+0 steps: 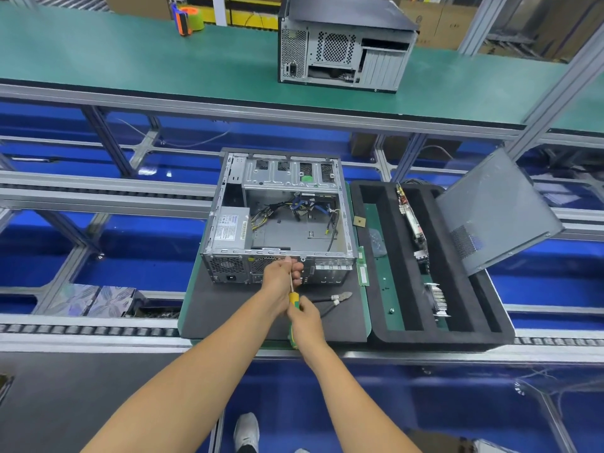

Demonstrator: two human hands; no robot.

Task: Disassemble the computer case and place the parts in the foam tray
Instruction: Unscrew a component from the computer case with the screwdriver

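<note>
An open computer case lies on a dark mat, its side panel off, with a power supply and loose cables inside. My right hand grips the yellow-green handle of a screwdriver whose shaft points at the case's rear edge. My left hand pinches the shaft near its tip against that rear edge. To the right lies the black foam tray, holding circuit cards in its slots. The grey side panel leans on the tray's far right edge.
Pliers lie on the mat beside my right hand. A second closed computer case stands on the green upper bench, with a tape dispenser at the far left. Roller rails run along the front edge.
</note>
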